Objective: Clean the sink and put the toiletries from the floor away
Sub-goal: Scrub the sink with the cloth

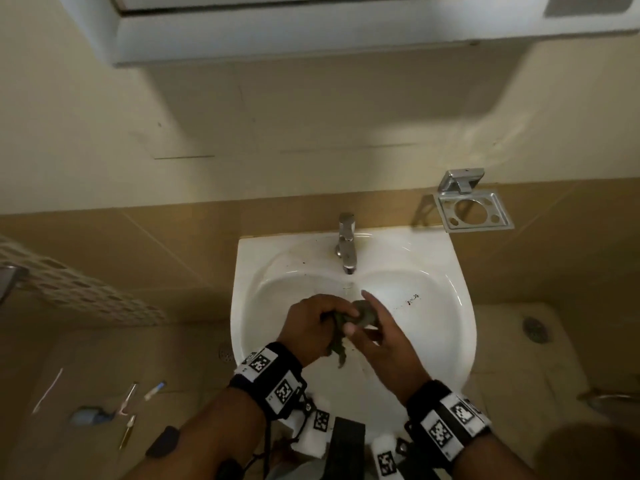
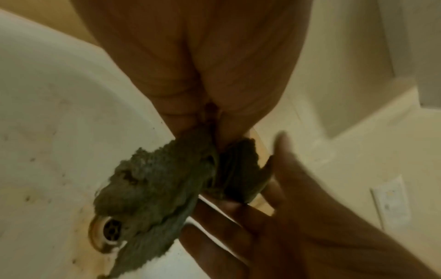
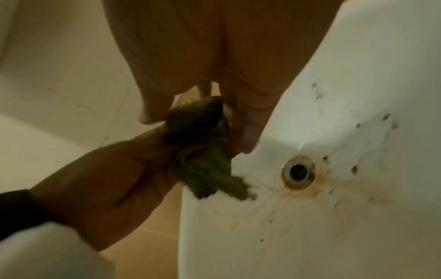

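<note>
Over the basin of the white sink [image 1: 464,306] both my hands hold one dark green scrub cloth [image 1: 341,355]. My left hand [image 1: 311,323] grips a bunched end in curled fingers. My right hand [image 1: 358,311] pinches the other end between its thumb and fairly straight fingers. The left wrist view shows the cloth [image 2: 155,188] hanging just above the drain [image 2: 111,231]. In the right wrist view brown stains and dark specks ring the drain [image 3: 298,171]. Several toiletries lie on the floor at the left, among them a toothbrush [image 1: 128,396] and a small tube [image 1: 154,389].
A chrome tap [image 1: 346,247] stands at the back of the sink. A metal toothbrush holder [image 1: 474,211] hangs on the wall at the right, a white cabinet [image 1: 311,36] above. A perforated rack [image 1: 69,285] juts in at the left. A floor drain [image 1: 535,329] lies to the right.
</note>
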`<control>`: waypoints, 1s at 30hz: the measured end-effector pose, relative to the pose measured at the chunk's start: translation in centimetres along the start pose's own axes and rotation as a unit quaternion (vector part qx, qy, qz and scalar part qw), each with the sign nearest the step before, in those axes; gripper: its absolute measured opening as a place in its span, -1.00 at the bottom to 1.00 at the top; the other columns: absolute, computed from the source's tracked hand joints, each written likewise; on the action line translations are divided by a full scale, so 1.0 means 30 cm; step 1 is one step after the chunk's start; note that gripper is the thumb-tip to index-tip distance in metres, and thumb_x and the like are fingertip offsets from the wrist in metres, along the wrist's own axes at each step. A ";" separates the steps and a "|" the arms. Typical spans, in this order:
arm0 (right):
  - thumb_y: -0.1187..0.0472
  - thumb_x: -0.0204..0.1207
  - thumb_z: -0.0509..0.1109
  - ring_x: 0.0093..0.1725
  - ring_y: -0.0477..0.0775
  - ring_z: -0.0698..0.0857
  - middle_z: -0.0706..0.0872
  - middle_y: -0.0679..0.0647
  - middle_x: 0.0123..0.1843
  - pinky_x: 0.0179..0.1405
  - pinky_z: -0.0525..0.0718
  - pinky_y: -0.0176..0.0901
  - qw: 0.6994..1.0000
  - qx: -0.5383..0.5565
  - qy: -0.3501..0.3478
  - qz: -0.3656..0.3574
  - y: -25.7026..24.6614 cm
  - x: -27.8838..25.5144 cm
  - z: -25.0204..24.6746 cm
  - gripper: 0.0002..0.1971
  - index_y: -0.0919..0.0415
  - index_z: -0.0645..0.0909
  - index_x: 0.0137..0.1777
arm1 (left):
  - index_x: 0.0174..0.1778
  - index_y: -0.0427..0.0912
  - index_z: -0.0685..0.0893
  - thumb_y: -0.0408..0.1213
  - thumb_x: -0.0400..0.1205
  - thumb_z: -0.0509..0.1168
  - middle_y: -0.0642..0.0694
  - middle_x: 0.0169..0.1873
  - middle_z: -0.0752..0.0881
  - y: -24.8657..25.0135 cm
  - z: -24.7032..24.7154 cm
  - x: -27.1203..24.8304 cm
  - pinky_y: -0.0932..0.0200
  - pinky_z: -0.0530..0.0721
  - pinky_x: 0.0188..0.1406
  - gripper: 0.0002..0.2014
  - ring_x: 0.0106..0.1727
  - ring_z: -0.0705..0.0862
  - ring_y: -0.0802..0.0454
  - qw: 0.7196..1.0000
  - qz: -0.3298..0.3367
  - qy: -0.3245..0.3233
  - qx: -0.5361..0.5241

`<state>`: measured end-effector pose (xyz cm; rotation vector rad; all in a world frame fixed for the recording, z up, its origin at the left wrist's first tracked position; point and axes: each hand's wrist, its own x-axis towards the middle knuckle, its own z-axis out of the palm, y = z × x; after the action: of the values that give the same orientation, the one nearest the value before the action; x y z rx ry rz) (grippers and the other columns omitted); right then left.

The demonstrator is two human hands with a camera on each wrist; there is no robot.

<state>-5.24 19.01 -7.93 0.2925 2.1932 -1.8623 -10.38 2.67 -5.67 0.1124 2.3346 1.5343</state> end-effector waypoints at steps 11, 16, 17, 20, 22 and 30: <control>0.52 0.54 0.26 -0.09 -0.27 0.61 0.60 -0.22 -0.01 0.04 0.65 -0.42 0.961 -0.203 0.136 -0.127 -0.231 0.237 0.269 -0.42 -0.02 0.47 0.48 | 0.69 -0.09 0.20 -0.17 0.67 0.34 -0.19 0.65 0.28 -0.289 -0.460 -0.004 -0.17 0.58 0.43 -0.32 0.45 0.55 -0.29 0.937 -0.181 0.080 0.287; 0.41 0.55 0.22 0.33 0.23 0.60 0.76 0.12 0.17 0.41 0.53 0.01 0.853 -0.493 0.132 -0.109 -0.188 0.581 0.336 -0.62 0.08 0.65 0.27 | 0.51 -0.18 0.54 -0.16 0.61 0.44 -0.19 0.41 0.66 -0.447 -0.488 0.042 -0.01 0.62 0.38 -0.47 0.36 0.65 -0.18 0.926 -0.243 -0.066 0.280; 0.33 0.55 0.21 0.41 0.29 0.54 0.75 0.16 0.23 0.44 0.50 0.07 0.830 -0.541 0.122 -0.065 -0.156 0.618 0.352 -0.64 0.12 0.63 0.29 | 0.42 -0.16 0.63 -0.18 0.59 0.46 -0.17 0.32 0.72 -0.470 -0.486 0.040 -0.03 0.65 0.35 -0.54 0.31 0.69 -0.16 0.937 -0.240 -0.060 0.247; 0.25 0.58 0.25 0.46 0.29 0.52 0.58 0.27 0.43 0.41 0.53 0.10 0.843 -0.522 0.128 0.028 -0.104 0.638 0.440 -0.57 0.26 0.52 0.46 | 0.34 -0.14 0.70 -0.21 0.57 0.49 -0.11 0.22 0.78 -0.497 -0.481 0.032 -0.01 0.68 0.31 -0.60 0.24 0.72 -0.11 0.950 -0.236 -0.036 0.201; 0.26 0.61 0.25 0.48 0.31 0.51 0.53 0.28 0.49 0.43 0.53 0.10 0.873 -0.477 0.098 -0.019 -0.087 0.615 0.525 -0.57 0.27 0.52 0.47 | 0.34 -0.13 0.70 -0.20 0.58 0.48 -0.09 0.23 0.77 -0.505 -0.479 0.038 0.09 0.67 0.29 -0.61 0.25 0.72 -0.09 0.949 -0.238 -0.035 0.204; 0.25 0.66 0.18 0.28 0.31 0.67 0.68 0.26 0.33 0.20 0.64 0.02 0.862 -0.477 0.152 0.079 -0.065 0.602 0.445 -0.66 0.25 0.60 0.37 | 0.26 -0.11 0.72 -0.17 0.59 0.45 -0.11 0.18 0.77 -0.512 -0.470 0.036 -0.01 0.70 0.26 -0.68 0.20 0.72 -0.12 0.952 -0.243 -0.005 0.185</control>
<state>-22.20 5.37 -13.84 0.5442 2.8654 -0.4971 -14.13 -15.73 -14.77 -0.3403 2.3772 0.8551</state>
